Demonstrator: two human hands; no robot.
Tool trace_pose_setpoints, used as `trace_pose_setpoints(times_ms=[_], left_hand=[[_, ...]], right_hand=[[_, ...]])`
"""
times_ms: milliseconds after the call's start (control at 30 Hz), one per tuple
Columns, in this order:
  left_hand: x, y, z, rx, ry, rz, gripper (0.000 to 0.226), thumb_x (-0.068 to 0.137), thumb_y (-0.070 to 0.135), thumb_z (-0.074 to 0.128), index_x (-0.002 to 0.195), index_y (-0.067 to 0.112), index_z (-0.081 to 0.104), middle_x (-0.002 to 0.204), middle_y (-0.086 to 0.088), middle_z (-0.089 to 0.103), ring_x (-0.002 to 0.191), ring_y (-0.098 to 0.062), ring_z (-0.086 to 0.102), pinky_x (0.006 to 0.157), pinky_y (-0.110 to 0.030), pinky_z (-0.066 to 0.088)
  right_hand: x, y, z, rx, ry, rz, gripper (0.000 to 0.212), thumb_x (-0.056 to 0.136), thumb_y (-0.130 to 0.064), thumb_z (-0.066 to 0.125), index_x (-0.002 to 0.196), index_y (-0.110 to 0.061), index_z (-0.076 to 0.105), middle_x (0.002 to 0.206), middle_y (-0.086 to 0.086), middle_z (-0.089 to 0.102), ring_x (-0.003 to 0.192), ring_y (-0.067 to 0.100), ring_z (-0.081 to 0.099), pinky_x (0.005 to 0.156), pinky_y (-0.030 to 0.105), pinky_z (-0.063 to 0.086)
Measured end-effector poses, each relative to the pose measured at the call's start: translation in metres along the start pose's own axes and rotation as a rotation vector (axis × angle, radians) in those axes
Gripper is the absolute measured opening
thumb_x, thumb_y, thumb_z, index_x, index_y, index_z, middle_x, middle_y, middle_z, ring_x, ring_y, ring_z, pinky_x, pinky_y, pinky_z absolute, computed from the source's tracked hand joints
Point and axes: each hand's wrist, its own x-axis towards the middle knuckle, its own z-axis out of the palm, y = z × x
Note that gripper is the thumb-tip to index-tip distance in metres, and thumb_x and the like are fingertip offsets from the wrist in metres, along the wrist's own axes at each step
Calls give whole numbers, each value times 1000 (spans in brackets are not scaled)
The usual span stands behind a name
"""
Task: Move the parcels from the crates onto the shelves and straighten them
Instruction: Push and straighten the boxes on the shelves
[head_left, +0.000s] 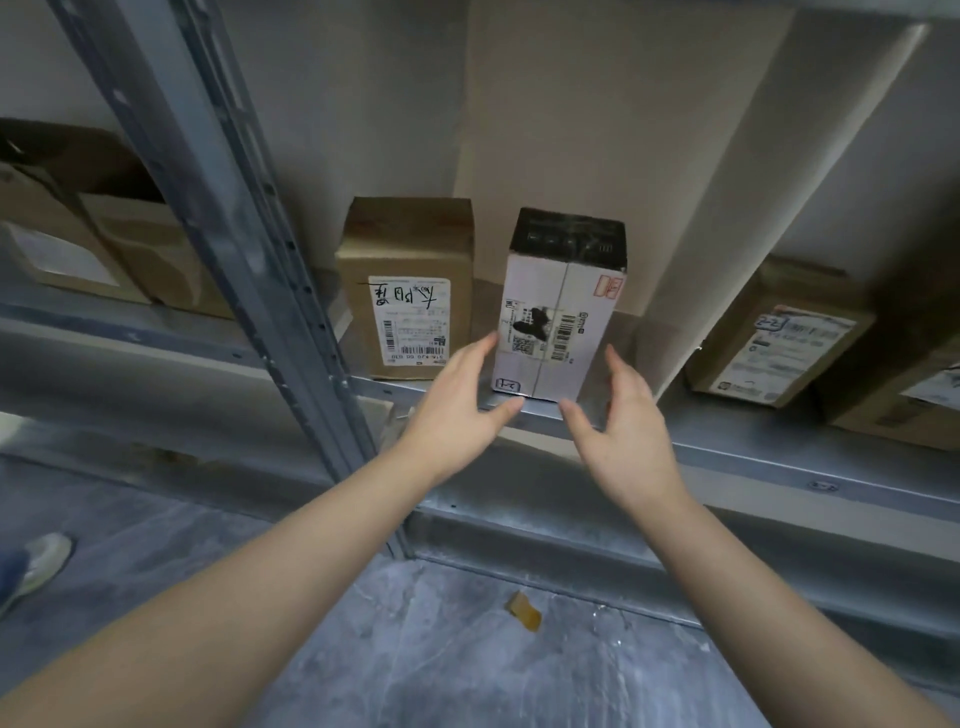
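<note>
The white parcel stands at the front edge of the metal shelf, just right of a brown parcel with a handwritten label. Its top end is black, and its white front carries a barcode label with a black smear and a red stamp. More brown parcels sit further right on the shelf. A grey upright post rises at the left, and a scrap of tape lies on the grey marbled floor. The parcel stands on end with its long axis upright and its labelled face toward you. Your left hand and right hand flank its lower corners, fingers extended and relaxed, grasping nothing. I cannot tell whether they touch it.
</note>
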Motion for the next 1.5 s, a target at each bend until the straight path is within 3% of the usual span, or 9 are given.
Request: trace_pose_setpoints(times_ms=[433, 600, 700, 867, 1000, 1333, 1500], left_hand=[[36, -1, 5, 6, 34, 26, 71, 93, 34, 66, 153, 19, 31, 153, -2, 40, 140, -18, 39, 113, -32, 29], [-1, -6, -2, -47, 64, 26, 62, 95, 32, 64, 151, 26, 36, 151, 7, 42, 137, -10, 40, 109, -24, 30], [-33, -21, -20, -71, 123, -18, 60, 96, 34, 63, 149, 32, 36, 148, 16, 41, 136, -3, 38, 111, -23, 28], [-49, -47, -66, -73, 242, -121, 68, 94, 35, 65, 153, 28, 31, 154, 6, 37, 140, -11, 37, 113, -27, 28], [-41, -62, -91, -41, 216, -123, 75, 94, 35, 65, 156, 28, 23, 159, 4, 30, 146, -13, 30, 120, -35, 25], [-15, -75, -86, -71, 44, -84, 85, 98, 35, 59, 159, 27, 0, 165, 10, 10, 148, -8, 18, 109, -19, 14], [6, -78, -78, -175, 40, -83, 92, 95, 30, 64, 159, 29, -2, 165, 9, 9, 149, -15, 23, 121, -37, 22]], right_hand=[[33, 1, 12, 49, -2, 59, 64, 89, -26, 60, 147, -19, 33, 142, 6, 48, 130, 21, 45, 105, 32, 37], [1, -11, 14, 85, -18, 81, 72, 94, -30, 59, 154, -17, 21, 152, 3, 35, 138, 16, 36, 103, 18, 27], [-25, -24, 20, 80, -111, 27, 73, 95, -37, 56, 155, -21, 17, 155, 0, 30, 139, 15, 37, 111, 29, 35], [-18, -56, 36, 50, -146, -80, 72, 95, -40, 54, 155, -23, 18, 156, -3, 30, 140, 14, 34, 114, 29, 30], [4, -80, 52, 31, -147, -104, 74, 95, -40, 55, 156, -21, 17, 157, 0, 29, 143, 14, 29, 117, 30, 24], [29, -86, 77, -45, -97, -65, 75, 94, -40, 57, 154, -15, 22, 155, 6, 35, 141, 20, 33, 116, 37, 30], [34, -89, 86, -9, -73, -20, 75, 92, -39, 59, 154, -15, 22, 154, 7, 37, 140, 21, 35, 115, 42, 32]])
